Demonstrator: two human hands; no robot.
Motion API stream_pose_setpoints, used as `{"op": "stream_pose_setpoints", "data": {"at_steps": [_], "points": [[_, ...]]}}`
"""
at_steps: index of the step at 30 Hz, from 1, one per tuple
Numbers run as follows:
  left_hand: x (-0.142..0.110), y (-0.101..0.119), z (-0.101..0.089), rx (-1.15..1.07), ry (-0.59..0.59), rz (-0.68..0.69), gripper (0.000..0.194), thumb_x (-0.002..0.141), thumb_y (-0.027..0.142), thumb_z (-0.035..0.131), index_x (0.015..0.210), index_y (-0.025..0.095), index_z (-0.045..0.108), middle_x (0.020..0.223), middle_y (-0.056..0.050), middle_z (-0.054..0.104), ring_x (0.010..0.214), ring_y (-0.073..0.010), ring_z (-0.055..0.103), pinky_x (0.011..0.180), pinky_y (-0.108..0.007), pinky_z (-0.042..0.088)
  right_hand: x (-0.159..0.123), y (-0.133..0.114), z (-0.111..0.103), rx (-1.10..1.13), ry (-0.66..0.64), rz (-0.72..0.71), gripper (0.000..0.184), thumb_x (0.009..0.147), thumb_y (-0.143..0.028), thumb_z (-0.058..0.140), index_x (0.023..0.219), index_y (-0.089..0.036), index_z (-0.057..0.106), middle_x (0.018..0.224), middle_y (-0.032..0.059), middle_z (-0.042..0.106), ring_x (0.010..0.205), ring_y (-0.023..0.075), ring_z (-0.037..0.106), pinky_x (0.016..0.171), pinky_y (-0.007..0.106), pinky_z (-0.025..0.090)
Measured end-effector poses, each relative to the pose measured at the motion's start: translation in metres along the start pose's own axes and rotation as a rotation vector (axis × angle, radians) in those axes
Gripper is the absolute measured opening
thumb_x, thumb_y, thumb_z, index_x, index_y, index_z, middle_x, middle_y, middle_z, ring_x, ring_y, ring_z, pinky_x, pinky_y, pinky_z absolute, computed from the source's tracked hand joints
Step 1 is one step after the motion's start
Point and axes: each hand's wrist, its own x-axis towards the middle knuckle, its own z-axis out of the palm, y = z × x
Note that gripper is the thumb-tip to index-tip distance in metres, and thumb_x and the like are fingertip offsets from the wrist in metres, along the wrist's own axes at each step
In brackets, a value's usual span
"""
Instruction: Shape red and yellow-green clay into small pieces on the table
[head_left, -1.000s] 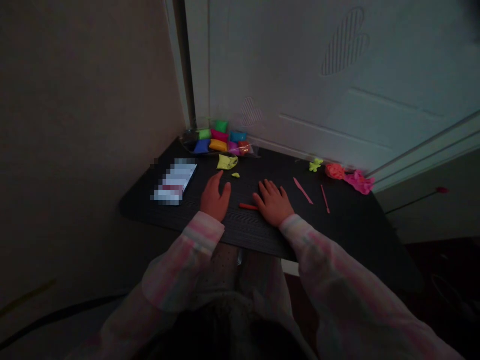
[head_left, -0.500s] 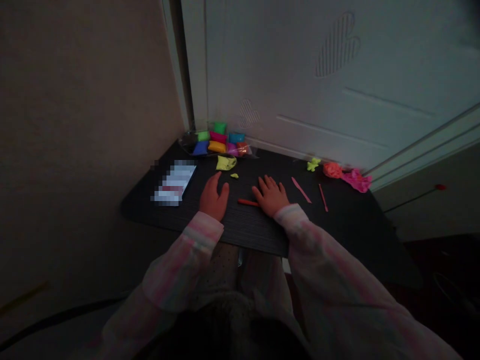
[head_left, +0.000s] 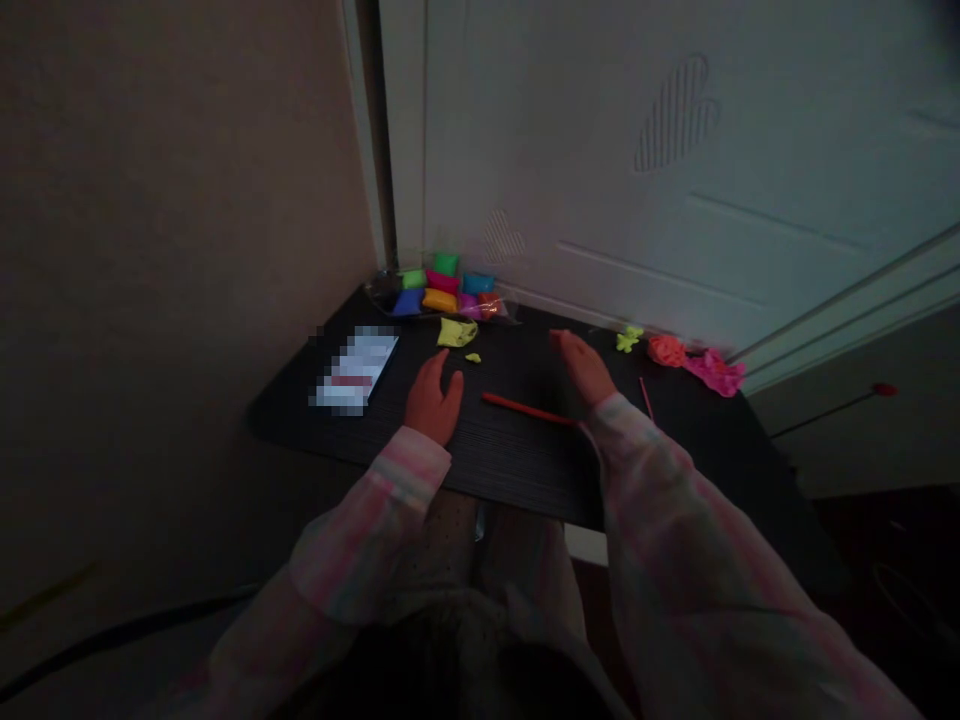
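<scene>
My left hand (head_left: 433, 396) lies flat and open on the dark table (head_left: 517, 470), just below a small yellow clay bit (head_left: 472, 357) and a yellow clay lump (head_left: 456, 332). An orange clay roll (head_left: 527, 408) stretches long and thin across the table between my hands. My right hand (head_left: 583, 367) hovers with fingers stretched out and open above the table, past the roll's right end, holding nothing. A thin pink tool (head_left: 646, 396) shows beside its wrist.
A clear pack of coloured clay pieces (head_left: 442, 285) sits at the table's back corner. A blurred white box (head_left: 355, 370) lies at left. Green (head_left: 628, 339), orange (head_left: 666, 350) and pink (head_left: 716, 371) clay shapes rest at the back right against a white door.
My right hand has left the orange roll and moved forward and right. The roll, partly covered before, now lies uncovered and looks longer. My left hand has stayed put.
</scene>
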Motion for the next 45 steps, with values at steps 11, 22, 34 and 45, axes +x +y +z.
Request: {"op": "stream_pose_setpoints", "data": {"at_steps": [11,22,34,45], "points": [[-0.004,0.005,0.0,0.22,-0.239,0.263,0.037,0.079,0.026,0.038,0.112,0.011,0.046,0.112,-0.01,0.053,0.105,-0.0174,0.046,0.092,-0.034,0.037,-0.042,-0.042,-0.089,0.862,0.142,-0.082,0.023,0.078,-0.039,0.036,0.081,-0.027,0.056,0.083,-0.0027,0.061,0.083,0.0115,0.057,0.079,0.033,0.043],[0.012,0.042,0.042,0.488,-0.3,0.533,0.036,0.082,0.023,0.029,0.112,0.012,0.046,0.115,-0.008,0.052,0.11,-0.0195,0.042,0.096,-0.037,0.03,-0.09,0.021,-0.006,-0.377,0.188,-0.261,0.03,0.08,-0.03,0.038,0.099,-0.013,0.054,0.1,0.0128,0.056,0.098,0.022,0.048,0.086,0.039,0.037],[0.013,0.044,0.064,0.694,-0.53,0.468,0.049,0.083,0.039,0.019,0.124,0.017,0.032,0.128,-0.01,0.038,0.119,-0.0207,0.031,0.098,-0.043,0.022,-0.064,0.026,-0.004,-0.37,0.235,-0.277,0.033,0.082,-0.03,0.03,0.101,-0.015,0.052,0.102,0.0107,0.056,0.1,0.0207,0.047,0.085,0.038,0.038],[0.037,0.046,0.085,0.697,-0.592,0.355,0.057,0.082,0.047,0.017,0.128,0.015,0.024,0.132,-0.011,0.031,0.123,-0.0222,0.024,0.098,-0.044,0.02,-0.062,0.028,-0.013,-0.253,0.353,-0.221,0.031,0.082,-0.03,0.031,0.099,-0.013,0.052,0.101,0.0116,0.055,0.106,0.0203,0.042,0.092,0.036,0.033]]}}
